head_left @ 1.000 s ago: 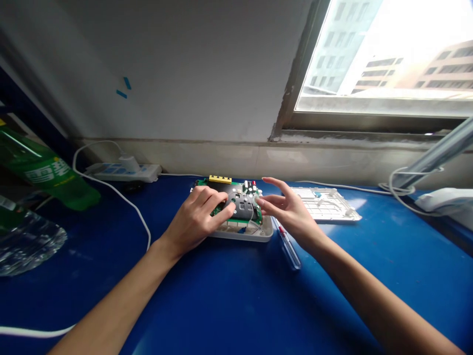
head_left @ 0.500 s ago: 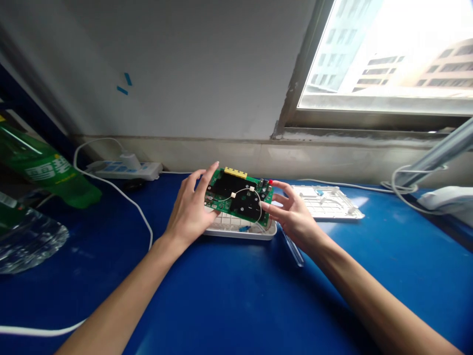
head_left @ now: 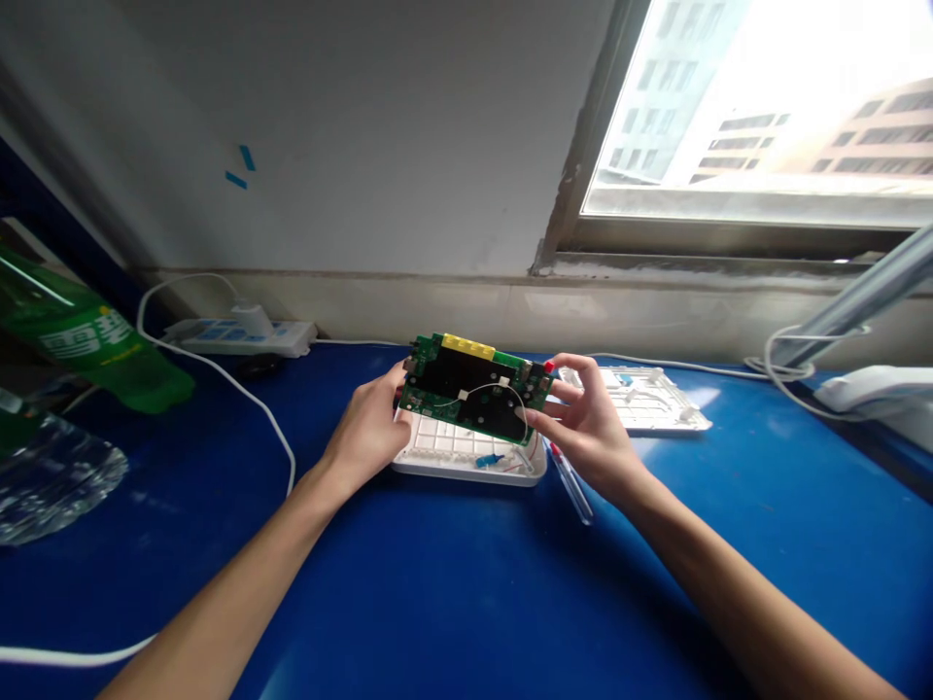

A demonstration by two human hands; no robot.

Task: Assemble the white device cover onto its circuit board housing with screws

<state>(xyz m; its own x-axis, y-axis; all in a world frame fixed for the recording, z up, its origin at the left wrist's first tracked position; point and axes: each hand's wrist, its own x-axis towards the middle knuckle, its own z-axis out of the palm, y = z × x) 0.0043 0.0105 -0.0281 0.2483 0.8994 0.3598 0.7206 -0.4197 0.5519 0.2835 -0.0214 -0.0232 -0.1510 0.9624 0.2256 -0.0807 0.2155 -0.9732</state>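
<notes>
A green circuit board (head_left: 477, 399) with black patches, a yellow connector strip (head_left: 467, 346) and a thin white wire is tilted above an open white plastic casing (head_left: 444, 472). My right hand (head_left: 594, 428) grips the board's right end, thumb on its front and fingers behind the edge. At the left end, my left hand (head_left: 368, 428) is closed on the board's edge, its fingertips partly hidden. Inside the casing lies a small blue piece (head_left: 489, 461) beside thin wires. A clear pen-like tool with a red end (head_left: 572, 486) rests on the table beside the casing.
A second white plastic cover (head_left: 660, 413) lies to the right, behind my right hand. At the back left are a power strip (head_left: 284, 338) and a white cable (head_left: 262, 408). Green bottle (head_left: 123, 355) and clear bottle (head_left: 58, 476) lie at left; a lamp arm (head_left: 860, 297) stands at right.
The board has tilted more upright, showing more of the casing beneath it. My left fingers have moved from its top left down to the left edge. My right hand keeps its grip.
</notes>
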